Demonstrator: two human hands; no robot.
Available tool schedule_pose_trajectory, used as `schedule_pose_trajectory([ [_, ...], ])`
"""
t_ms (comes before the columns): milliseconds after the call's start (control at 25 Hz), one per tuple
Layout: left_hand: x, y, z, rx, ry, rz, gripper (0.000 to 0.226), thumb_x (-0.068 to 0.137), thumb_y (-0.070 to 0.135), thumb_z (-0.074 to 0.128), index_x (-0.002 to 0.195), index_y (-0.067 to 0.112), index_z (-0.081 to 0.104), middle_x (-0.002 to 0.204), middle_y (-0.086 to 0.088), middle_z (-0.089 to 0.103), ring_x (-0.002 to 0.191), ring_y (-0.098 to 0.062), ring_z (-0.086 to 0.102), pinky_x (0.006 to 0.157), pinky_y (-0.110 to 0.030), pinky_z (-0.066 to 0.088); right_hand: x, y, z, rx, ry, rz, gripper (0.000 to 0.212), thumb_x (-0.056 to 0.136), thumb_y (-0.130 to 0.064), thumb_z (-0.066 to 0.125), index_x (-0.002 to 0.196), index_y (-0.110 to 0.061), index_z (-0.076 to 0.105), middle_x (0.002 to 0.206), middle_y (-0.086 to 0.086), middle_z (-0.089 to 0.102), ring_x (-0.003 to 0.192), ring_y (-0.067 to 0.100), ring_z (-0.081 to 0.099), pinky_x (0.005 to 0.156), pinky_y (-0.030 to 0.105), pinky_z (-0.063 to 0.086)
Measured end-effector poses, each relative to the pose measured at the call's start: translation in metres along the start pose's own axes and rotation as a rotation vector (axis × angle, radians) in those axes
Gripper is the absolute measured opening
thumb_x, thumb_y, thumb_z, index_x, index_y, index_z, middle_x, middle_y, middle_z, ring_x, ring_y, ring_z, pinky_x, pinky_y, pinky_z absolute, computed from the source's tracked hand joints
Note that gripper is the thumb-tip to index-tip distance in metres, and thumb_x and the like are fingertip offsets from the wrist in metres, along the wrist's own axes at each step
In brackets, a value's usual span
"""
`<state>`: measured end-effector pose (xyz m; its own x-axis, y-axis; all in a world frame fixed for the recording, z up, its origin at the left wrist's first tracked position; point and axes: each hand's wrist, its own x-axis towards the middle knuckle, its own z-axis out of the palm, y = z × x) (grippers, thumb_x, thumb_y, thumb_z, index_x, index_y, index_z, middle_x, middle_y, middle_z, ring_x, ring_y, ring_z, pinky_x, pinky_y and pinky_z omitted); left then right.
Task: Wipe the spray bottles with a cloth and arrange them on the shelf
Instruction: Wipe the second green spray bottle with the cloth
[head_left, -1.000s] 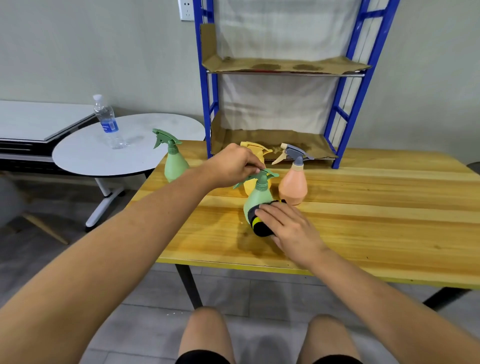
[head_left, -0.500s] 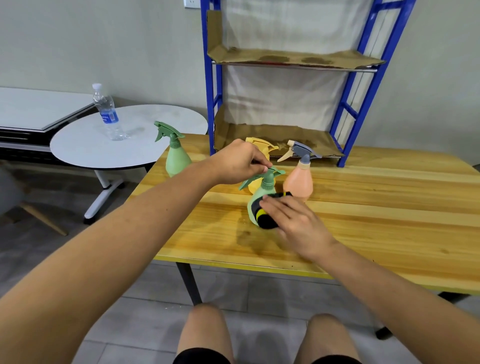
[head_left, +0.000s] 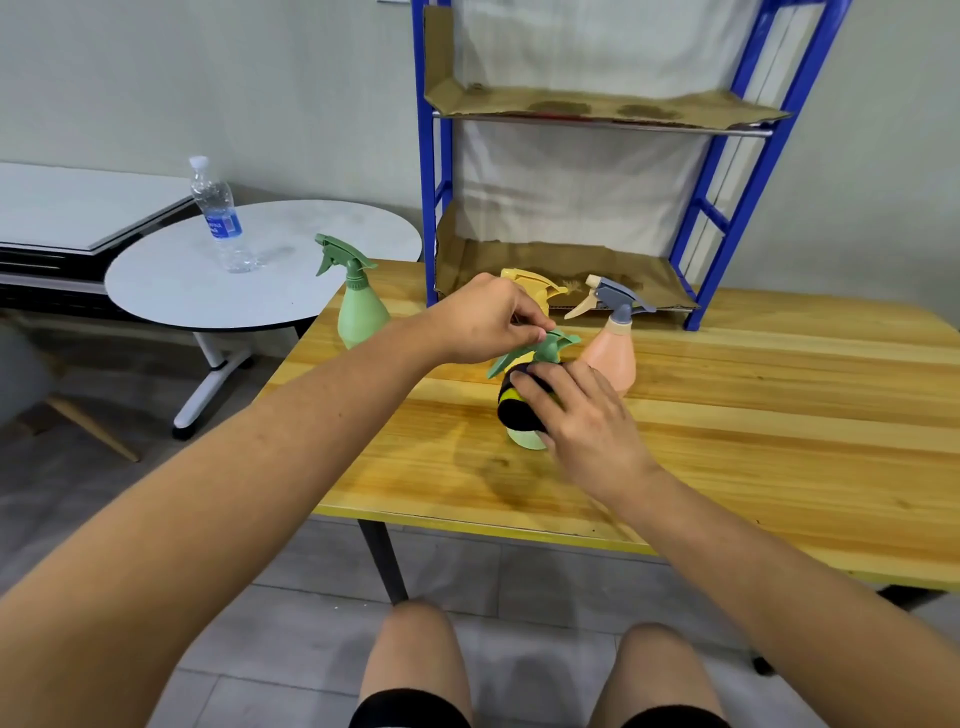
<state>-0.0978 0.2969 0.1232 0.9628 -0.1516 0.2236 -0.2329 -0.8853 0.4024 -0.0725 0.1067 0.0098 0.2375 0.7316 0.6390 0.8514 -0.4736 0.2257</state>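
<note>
since a moment ago my right hand (head_left: 582, 415) has slid the cloth (head_left: 519, 410) higher up the green spray bottle (head_left: 530, 439), so the pale green base now shows below the cloth where before it was the shoulder that showed above it. my left hand (head_left: 480, 325) has stayed at the trigger head.

my left arm reaches in long from the lower left, wrist turned down, and its grip is a pinch: thumb and fingertips close on the green trigger head (head_left: 545, 345) from above. my right arm comes in from the lower right; the fingers lie fairly straight and fanned over the cloth, pressing it against the bottle's side. i cannot tell where the right thumb sits, since it is hidden behind the cloth.

the green spray bottle stands on the bench (head_left: 727, 467), near the middle of its left half, between the front edge and the shelf (head_left: 431, 208). its body is pale green, its trigger head a darker green with the nozzle pointing left. the cloth is black with a yellow band and covers most of the body.

just behind it stand a yellow spray bottle (head_left: 530, 283), mostly hidden by my left hand, and a peach spray bottle (head_left: 613, 353) with a grey trigger. another green spray bottle (head_left: 358, 306) stands at the bench's back left corner. the blue shelf stands at the bench's back edge, lined with cardboard (head_left: 545, 265).
</note>
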Motion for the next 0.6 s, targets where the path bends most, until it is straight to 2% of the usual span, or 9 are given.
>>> schedule_pose_trajectory([
  [120,0.000,0.001,0.000,0.003,-0.012,-0.007,0.025,0.097,0.023,0.065,0.119,0.017,0.074,0.099,0.011,0.064,0.083,0.006,0.053,0.069,-0.004,0.034,-0.024,-0.012,0.009,-0.002,-0.064,-0.165,0.049,0.084,-0.004,0.064,0.132,-0.009,0.057,0.122,0.010,0.061,0.102,0.030,0.055,0.088,0.043,0.051],
  [200,-0.001,0.001,-0.001,0.002,-0.025,-0.002,0.025,0.097,0.022,0.065,0.119,0.016,0.074,0.100,0.012,0.062,0.084,0.004,0.054,0.071,-0.005,0.035,-0.037,-0.010,0.007,0.020,-0.132,-0.254,0.052,0.081,-0.004,0.068,0.132,-0.009,0.057,0.122,0.009,0.062,0.102,0.029,0.054,0.089,0.042,0.052],
  [400,-0.002,-0.001,-0.005,0.008,-0.041,0.023,0.024,0.096,0.020,0.066,0.118,0.018,0.075,0.104,0.011,0.065,0.096,-0.002,0.056,0.086,-0.017,0.043,-0.014,0.027,-0.008,0.090,0.039,-0.010,0.067,0.070,-0.008,0.080,0.133,-0.005,0.058,0.131,0.009,0.063,0.109,0.031,0.057,0.095,0.044,0.051],
  [600,-0.002,-0.002,-0.004,-0.011,-0.044,0.008,0.023,0.095,0.018,0.066,0.117,0.019,0.074,0.102,0.014,0.063,0.094,-0.002,0.057,0.087,-0.018,0.046,-0.057,0.016,0.003,0.143,-0.151,-0.162,0.063,0.062,-0.007,0.088,0.122,-0.003,0.065,0.121,0.009,0.069,0.102,0.029,0.061,0.081,0.042,0.058],
])
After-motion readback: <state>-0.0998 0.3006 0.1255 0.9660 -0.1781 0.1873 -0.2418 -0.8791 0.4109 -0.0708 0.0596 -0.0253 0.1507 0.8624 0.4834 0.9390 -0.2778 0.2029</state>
